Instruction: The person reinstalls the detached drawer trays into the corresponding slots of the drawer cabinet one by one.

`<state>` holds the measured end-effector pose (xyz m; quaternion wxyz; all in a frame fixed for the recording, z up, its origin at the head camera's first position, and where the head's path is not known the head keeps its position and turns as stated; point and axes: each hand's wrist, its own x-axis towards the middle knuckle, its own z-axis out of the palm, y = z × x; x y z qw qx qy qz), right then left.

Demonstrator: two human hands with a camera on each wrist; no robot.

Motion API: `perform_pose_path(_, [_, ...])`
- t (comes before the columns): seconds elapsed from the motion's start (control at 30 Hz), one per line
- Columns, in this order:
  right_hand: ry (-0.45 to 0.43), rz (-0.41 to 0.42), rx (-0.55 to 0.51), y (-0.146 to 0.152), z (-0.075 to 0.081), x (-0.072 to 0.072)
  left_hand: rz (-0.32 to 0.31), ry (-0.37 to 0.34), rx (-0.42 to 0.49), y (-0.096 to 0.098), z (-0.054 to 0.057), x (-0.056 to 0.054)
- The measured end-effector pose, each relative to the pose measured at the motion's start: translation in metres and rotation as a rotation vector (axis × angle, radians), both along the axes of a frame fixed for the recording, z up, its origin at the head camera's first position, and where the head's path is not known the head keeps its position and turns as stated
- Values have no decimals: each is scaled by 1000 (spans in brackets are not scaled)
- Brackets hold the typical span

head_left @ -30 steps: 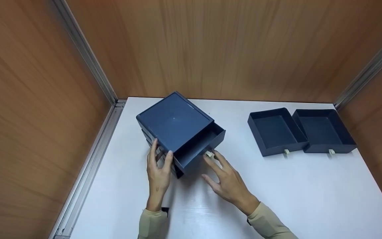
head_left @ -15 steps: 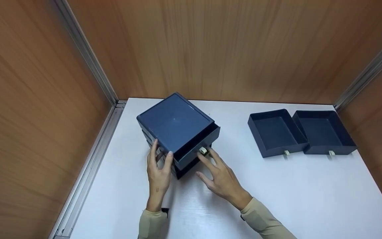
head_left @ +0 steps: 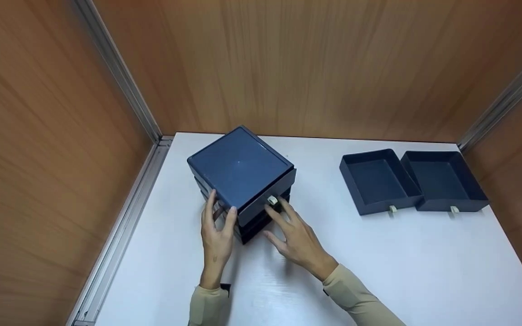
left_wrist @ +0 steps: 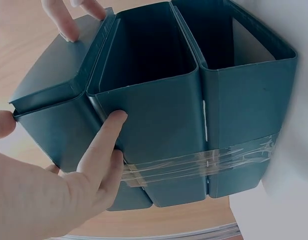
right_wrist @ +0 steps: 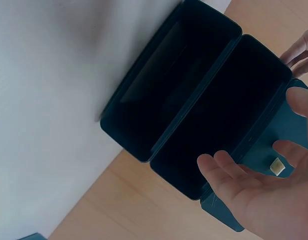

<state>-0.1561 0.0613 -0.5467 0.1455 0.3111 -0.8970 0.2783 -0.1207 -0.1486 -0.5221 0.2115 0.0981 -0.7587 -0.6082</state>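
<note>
A dark blue drawer unit (head_left: 240, 165) with three stacked compartments stands turned at an angle on the white table. Its top drawer (head_left: 255, 210) sticks out only slightly and has a pale pull tab (head_left: 273, 200). My left hand (head_left: 217, 240) rests against the unit's left side, fingers extended, thumb by the front corner. My right hand (head_left: 302, 242) has its fingers spread at the drawer front, fingertips beside the tab. In the right wrist view the two lower compartments (right_wrist: 213, 115) show as hollow openings. Clear tape (left_wrist: 193, 167) runs around the unit's side in the left wrist view.
Two loose, hollow drawers stand on the right of the table, the left drawer (head_left: 365, 208) touching the right drawer (head_left: 469, 204). Each has a pale tab at its front. Wooden panels (head_left: 306, 68) enclose the table's back and sides, with metal rails at the corners.
The top drawer has slid back into the unit, from well out to barely protruding. My right hand has moved left and inward with it. The left hand has stayed in place.
</note>
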Motion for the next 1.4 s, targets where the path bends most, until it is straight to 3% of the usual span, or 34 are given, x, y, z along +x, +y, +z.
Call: perform_pose_path(1.4, [-14,15,39,-8,-5,-4,-6,11,6,-1,-1,1])
